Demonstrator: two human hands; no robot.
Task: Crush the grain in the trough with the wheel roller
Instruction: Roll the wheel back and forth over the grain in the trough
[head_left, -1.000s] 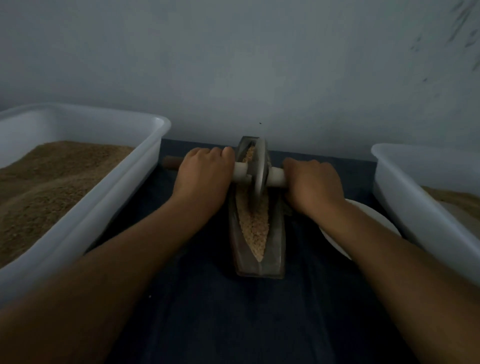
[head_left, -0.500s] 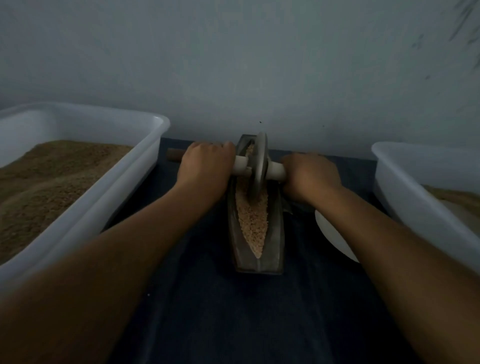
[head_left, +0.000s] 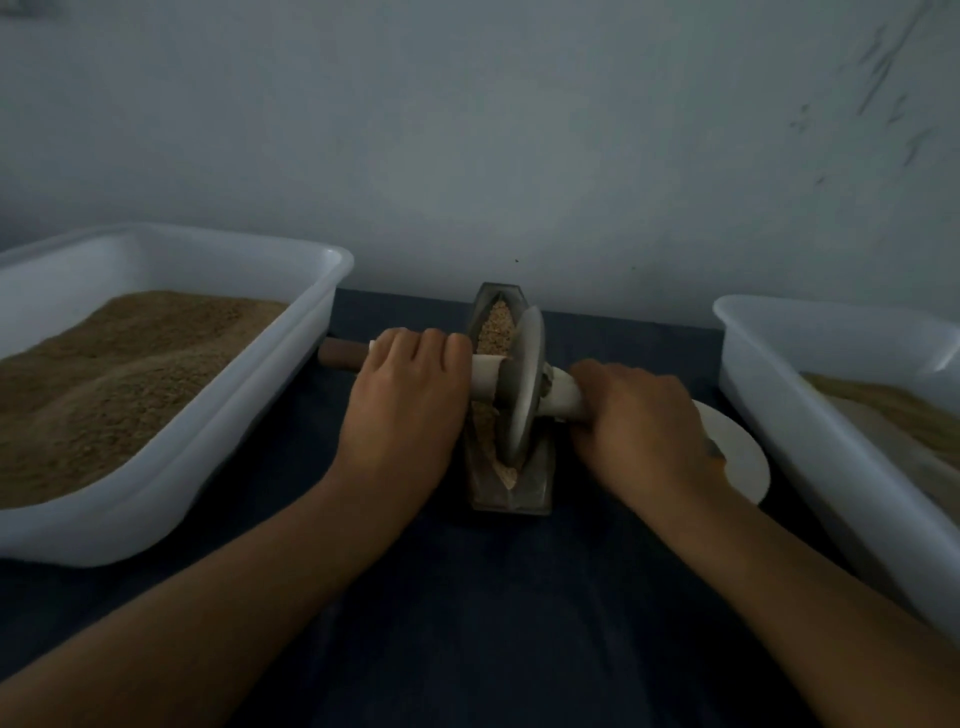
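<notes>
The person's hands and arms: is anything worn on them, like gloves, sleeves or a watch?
Nothing shows. The left hand and right hand are bare, without gloves or rings, and both forearms are uncovered to the picture's edge. No watch or band is visible. The dim light hides finer marks.

The trough (head_left: 511, 488) is dull grey, its grain (head_left: 497, 325) pale tan. The wheel (head_left: 524, 384) is grey on a whitish axle (head_left: 563, 397) with a brown end (head_left: 340, 354). Both tubs (head_left: 171, 483) are white, the cloth (head_left: 493, 613) dark blue, the plate (head_left: 743, 460) white.

Two white tubs (head_left: 171, 499) (head_left: 831, 447) of brown meal are set on a dark-clothed surface (head_left: 519, 623); a white plate (head_left: 743, 457) is partly seen.
</notes>
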